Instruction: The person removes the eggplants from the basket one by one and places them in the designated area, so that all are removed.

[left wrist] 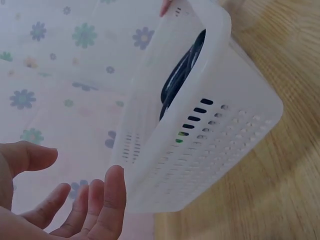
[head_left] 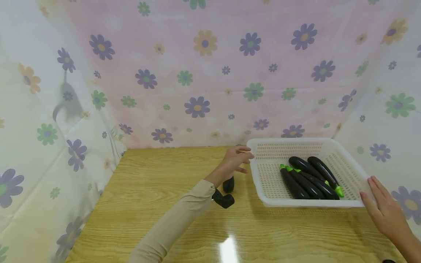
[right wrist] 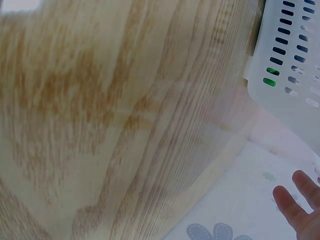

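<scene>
Three sides of flower-printed cloth (head_left: 197,80) rise around a wood-grain counter (head_left: 158,179), which shows a bright reflection near its front edge. At the counter's far right is a white slotted basket (head_left: 312,203), long side toward the person. A beige sleeve (head_left: 177,213) covers the left arm. The left hand (head_left: 234,162) is at the basket's left rim, fingers loosely spread and slightly bent, holding nothing. The right hand (head_left: 385,210) is at the right rim near the front corner, thumb and fingers wide apart, gripping nothing. Whether either hand touches the plastic I cannot tell. Five glossy, dark eggplants (head_left: 307,184) lie together inside the basket, toward its right half, three side by side in front and two behind. A black device (head_left: 224,200) sits at the left wrist. Smallest are the eggplants' bright green caps (head_left: 339,191).
</scene>
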{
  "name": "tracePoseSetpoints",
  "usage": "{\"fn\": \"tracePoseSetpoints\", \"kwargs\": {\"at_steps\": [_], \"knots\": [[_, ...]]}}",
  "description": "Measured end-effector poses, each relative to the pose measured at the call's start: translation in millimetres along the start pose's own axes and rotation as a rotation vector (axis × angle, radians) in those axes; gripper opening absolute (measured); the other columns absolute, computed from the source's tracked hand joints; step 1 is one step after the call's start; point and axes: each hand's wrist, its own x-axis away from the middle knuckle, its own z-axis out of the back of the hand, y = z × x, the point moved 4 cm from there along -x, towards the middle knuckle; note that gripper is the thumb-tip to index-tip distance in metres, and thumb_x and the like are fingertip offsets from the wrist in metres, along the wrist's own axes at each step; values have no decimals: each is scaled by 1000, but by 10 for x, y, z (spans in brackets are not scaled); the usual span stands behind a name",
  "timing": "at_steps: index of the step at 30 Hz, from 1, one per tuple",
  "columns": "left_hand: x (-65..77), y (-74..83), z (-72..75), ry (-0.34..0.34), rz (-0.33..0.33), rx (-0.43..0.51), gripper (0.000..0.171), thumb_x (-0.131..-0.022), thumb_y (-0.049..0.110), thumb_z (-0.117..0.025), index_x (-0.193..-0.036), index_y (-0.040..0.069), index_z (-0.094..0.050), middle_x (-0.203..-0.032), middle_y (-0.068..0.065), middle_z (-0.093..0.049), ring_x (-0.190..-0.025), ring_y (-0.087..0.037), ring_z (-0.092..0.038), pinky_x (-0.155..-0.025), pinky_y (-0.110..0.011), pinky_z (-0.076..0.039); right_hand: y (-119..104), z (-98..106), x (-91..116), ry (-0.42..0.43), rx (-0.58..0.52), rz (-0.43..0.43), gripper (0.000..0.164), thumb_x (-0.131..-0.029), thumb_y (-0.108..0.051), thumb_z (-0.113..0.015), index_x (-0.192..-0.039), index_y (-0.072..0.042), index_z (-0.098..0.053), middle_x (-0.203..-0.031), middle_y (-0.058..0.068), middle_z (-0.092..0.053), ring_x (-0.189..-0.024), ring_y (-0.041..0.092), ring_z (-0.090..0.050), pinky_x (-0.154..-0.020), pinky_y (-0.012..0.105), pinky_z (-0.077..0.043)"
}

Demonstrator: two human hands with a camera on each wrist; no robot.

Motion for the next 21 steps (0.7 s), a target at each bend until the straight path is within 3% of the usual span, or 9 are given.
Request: {"fn": "tracePoseSetpoints", "kwargs": {"at_steps": [5, 12, 17, 21], "knots": [[-22, 22, -77, -12, 17, 10, 31, -85, 15, -70, -116, 13, -63, -101, -5, -60, -99, -31, -60, -70, -47, -56, -4, 6, 4, -4, 3, -2, 61, -99, -15, -42, -149, 4, -12, -156, 17, -3, -136, 50, -4, -104, 66, 2], [-33, 94, -209, -63, 16, 20, 29, -87, 15, -69, -115, 10, -64, -98, -6, -62, -84, -20, -61, -67, -44, -57, -10, 15, 3, -7, 14, -6, 61, -99, -15, -41, -149, 4, -11, -156, 17, -2, -137, 49, -3, -105, 65, 3], [-50, 123, -312, -111, 22, 11, 27, -88, 14, -67, -114, 8, -62, -98, -5, -61, -85, -20, -61, -75, -51, -54, -11, 7, 6, -3, 2, -10, 60, -99, -15, -41, -149, 3, -12, -157, 16, -3, -136, 50, -4, -105, 66, 2], [-103, 112, -371, -130, 47, 5, 28, -87, 14, -68, -113, 8, -62, -98, -3, -62, -85, -20, -62, -73, -50, -54, -8, -4, 11, 4, -5, -8, 60, -99, -15, -42, -149, 3, -13, -157, 15, -4, -137, 49, -4, -106, 64, 2]]}}
